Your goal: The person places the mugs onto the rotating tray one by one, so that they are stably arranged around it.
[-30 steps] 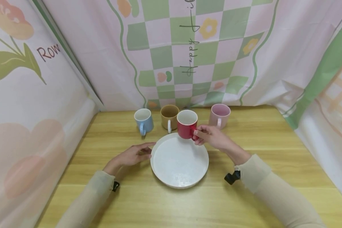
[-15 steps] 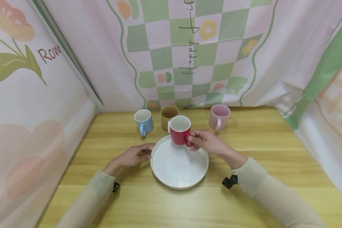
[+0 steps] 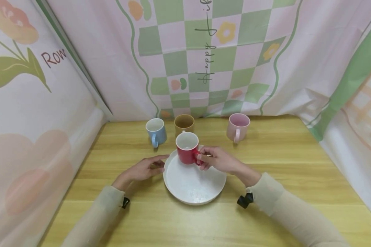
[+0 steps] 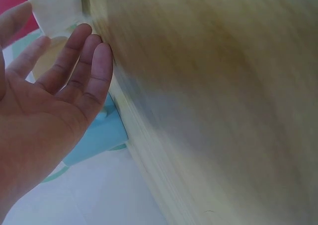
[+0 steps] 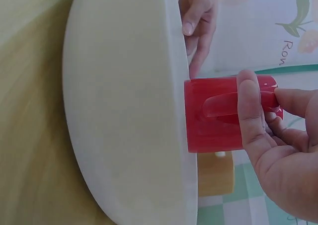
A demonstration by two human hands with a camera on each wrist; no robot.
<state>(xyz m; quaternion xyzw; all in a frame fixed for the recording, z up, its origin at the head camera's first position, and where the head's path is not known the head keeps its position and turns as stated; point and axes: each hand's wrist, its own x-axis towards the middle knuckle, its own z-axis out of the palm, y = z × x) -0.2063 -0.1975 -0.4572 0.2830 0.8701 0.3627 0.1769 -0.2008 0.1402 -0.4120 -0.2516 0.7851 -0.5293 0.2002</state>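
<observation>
right hand (image 3: pixel 217 159) pinches the red mug (image 3: pixel 185 154) by its handle (image 5: pixel 223 106) over the white tray (image 3: pixel 194 185); left hand (image 3: pixel 143 168), loosely extended, lies at the rim.

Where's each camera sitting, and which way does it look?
Head: on the person's head, facing forward and down at the red mug and white tray; left grip, right grip and sleeves show.
Left wrist: on that wrist, facing past the left grip towards the blue mug; only the left grip shows.
Right wrist: on that wrist, facing across the white tray; right grip and part of the left grip show.
Head and right wrist share the red mug.
</observation>
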